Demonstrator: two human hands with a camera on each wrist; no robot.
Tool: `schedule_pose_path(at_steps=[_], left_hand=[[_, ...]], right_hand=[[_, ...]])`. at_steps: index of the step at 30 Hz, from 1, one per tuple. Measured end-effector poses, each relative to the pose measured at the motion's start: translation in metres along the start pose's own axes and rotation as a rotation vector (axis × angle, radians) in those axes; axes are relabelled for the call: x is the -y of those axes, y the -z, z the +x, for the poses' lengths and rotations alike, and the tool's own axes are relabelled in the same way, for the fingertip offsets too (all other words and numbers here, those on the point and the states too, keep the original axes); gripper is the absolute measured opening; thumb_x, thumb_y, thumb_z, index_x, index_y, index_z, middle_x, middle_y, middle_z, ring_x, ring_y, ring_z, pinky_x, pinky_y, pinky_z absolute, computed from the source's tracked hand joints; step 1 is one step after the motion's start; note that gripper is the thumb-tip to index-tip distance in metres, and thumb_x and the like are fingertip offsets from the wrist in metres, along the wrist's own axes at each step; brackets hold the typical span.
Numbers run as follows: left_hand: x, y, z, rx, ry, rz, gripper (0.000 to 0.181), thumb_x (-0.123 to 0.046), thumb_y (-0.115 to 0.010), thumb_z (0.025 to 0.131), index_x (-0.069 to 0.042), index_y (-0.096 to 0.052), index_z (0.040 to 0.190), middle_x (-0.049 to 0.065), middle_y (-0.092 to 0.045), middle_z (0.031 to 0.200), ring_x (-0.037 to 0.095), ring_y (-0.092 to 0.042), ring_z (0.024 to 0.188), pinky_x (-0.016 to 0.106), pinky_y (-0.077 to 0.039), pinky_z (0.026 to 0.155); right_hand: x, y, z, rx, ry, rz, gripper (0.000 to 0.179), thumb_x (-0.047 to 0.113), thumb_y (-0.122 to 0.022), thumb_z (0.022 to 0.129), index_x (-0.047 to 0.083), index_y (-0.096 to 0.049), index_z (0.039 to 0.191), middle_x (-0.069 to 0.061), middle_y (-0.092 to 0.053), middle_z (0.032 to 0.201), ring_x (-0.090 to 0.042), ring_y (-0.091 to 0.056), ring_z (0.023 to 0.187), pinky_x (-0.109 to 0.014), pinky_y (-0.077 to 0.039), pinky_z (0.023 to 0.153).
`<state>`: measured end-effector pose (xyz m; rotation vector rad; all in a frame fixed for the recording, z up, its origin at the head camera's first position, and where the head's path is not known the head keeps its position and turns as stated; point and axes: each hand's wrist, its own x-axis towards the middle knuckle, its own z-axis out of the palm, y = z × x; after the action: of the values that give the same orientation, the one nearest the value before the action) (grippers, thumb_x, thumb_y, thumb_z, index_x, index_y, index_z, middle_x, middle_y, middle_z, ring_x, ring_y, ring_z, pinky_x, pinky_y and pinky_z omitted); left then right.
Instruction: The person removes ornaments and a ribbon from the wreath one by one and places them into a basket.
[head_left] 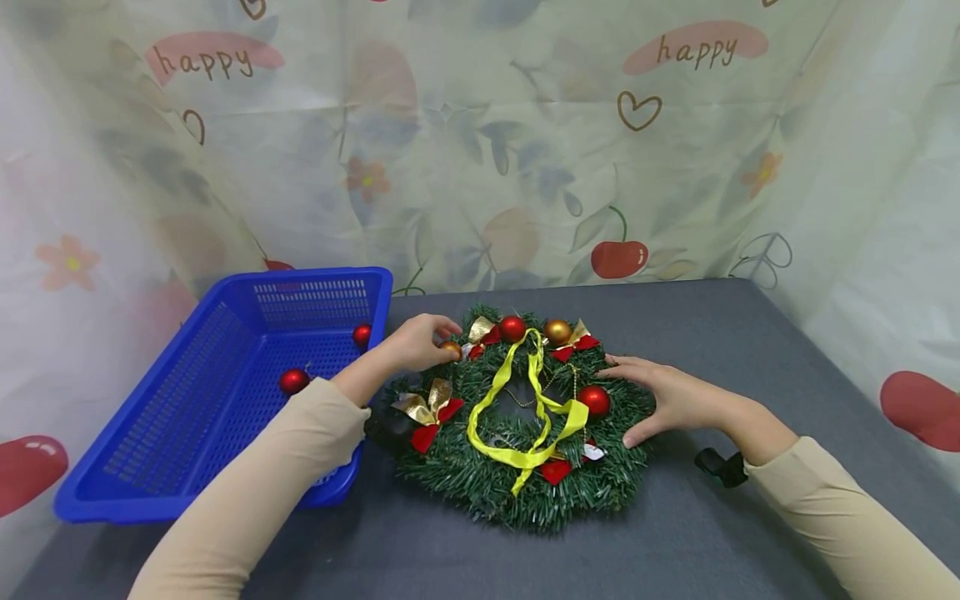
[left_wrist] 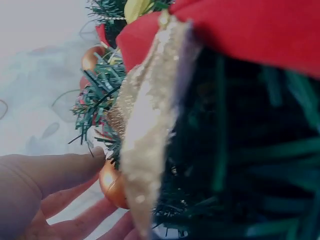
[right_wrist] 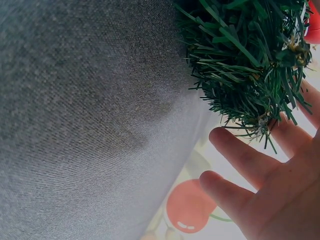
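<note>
A green tinsel wreath [head_left: 517,500] lies on the grey table, dressed with red and gold bows, shiny balls and a looped yellow ribbon [head_left: 491,387]. At its upper left edge my left hand [head_left: 415,342] pinches a gold ball [left_wrist: 114,185] between thumb and fingers, beside a red-and-gold bow [left_wrist: 145,125]. On the opposite side, my right hand [head_left: 671,396] has its fingers spread, with fingertips right at the wreath's outer needles [right_wrist: 250,100]. Close to that hand sits a red ball [head_left: 594,401]. Another gold ball [head_left: 557,332] and red ball [head_left: 512,327] are along the far rim.
Left of the wreath stands a blue plastic basket [head_left: 180,417] containing red balls [head_left: 294,381]. A small black object [head_left: 722,467] is by my right wrist. Behind the table [head_left: 697,333] hangs a printed curtain [head_left: 465,167].
</note>
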<state>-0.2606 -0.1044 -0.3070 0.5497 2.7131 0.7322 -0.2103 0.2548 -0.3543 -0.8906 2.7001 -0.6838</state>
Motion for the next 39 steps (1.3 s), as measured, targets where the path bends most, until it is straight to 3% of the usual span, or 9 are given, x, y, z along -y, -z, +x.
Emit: schedule_pose_path(at_steps=[6, 16, 28, 39], left_hand=[[0.001, -0.002, 0.001, 0.023, 0.019, 0.022, 0.035, -0.011, -0.059, 0.091, -0.002, -0.056, 0.124, 0.022, -0.057, 0.125, 0.034, -0.054, 0.116, 0.042, -0.048, 0.094], [-0.001, -0.002, 0.000, -0.009, -0.007, 0.040, 0.032, -0.010, -0.059, 0.090, -0.001, -0.059, 0.121, 0.021, -0.060, 0.121, 0.033, -0.057, 0.113, 0.042, -0.049, 0.092], [-0.010, 0.005, -0.008, -0.082, -0.054, -0.024, 0.033, -0.012, -0.059, 0.091, -0.001, -0.058, 0.122, 0.021, -0.059, 0.123, 0.032, -0.061, 0.106, 0.039, -0.052, 0.086], [-0.020, 0.011, -0.019, -0.086, -0.090, -0.065, 0.037, -0.016, -0.059, 0.091, -0.003, -0.056, 0.125, 0.018, -0.059, 0.123, 0.031, -0.062, 0.107, 0.039, -0.053, 0.085]], right_hand=[[0.001, 0.000, -0.001, -0.006, 0.008, 0.002, 0.087, 0.051, -0.077, 0.067, 0.010, -0.046, 0.136, -0.022, -0.028, 0.150, -0.046, -0.030, 0.134, -0.063, -0.035, 0.099], [0.001, 0.000, -0.001, -0.010, 0.022, 0.001, 0.086, 0.048, -0.078, 0.067, 0.008, -0.047, 0.136, -0.023, -0.029, 0.149, -0.046, -0.030, 0.134, -0.063, -0.035, 0.099], [0.001, 0.000, -0.001, -0.004, 0.010, 0.006, 0.086, 0.050, -0.078, 0.067, 0.009, -0.046, 0.136, -0.023, -0.028, 0.150, -0.046, -0.029, 0.135, -0.063, -0.035, 0.099], [0.001, 0.000, -0.001, -0.005, 0.010, 0.001, 0.086, 0.051, -0.077, 0.067, 0.010, -0.046, 0.136, -0.023, -0.028, 0.150, -0.046, -0.030, 0.134, -0.063, -0.035, 0.098]])
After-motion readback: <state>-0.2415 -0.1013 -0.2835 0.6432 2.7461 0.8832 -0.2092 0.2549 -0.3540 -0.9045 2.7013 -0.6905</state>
